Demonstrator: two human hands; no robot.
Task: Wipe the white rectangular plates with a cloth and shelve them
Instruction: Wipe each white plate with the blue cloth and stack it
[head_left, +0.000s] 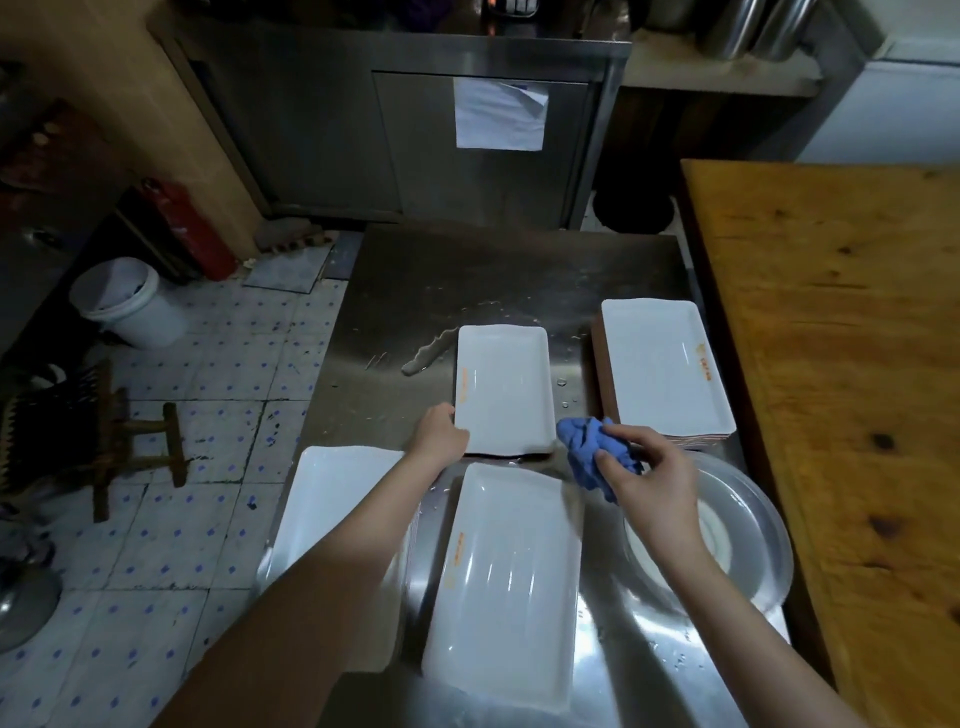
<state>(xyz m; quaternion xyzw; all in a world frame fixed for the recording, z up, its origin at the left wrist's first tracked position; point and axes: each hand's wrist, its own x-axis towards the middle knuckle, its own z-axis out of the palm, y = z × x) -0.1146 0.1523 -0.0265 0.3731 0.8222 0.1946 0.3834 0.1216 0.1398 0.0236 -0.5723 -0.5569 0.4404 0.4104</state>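
now wiping step: our left hand (441, 434) pinches near-left corner of middle plate (503, 387) on steel table (467, 270); right hand (652, 480) clutches blue cloth (587, 449) just right of that corner grip. next, we judge: cloth onto plate.

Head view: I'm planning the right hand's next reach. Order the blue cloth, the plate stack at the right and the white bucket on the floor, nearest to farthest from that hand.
1. Blue cloth: in the right hand's grip.
2. Plate stack: just beyond the hand, slightly right.
3. White bucket: far left, on the floor.
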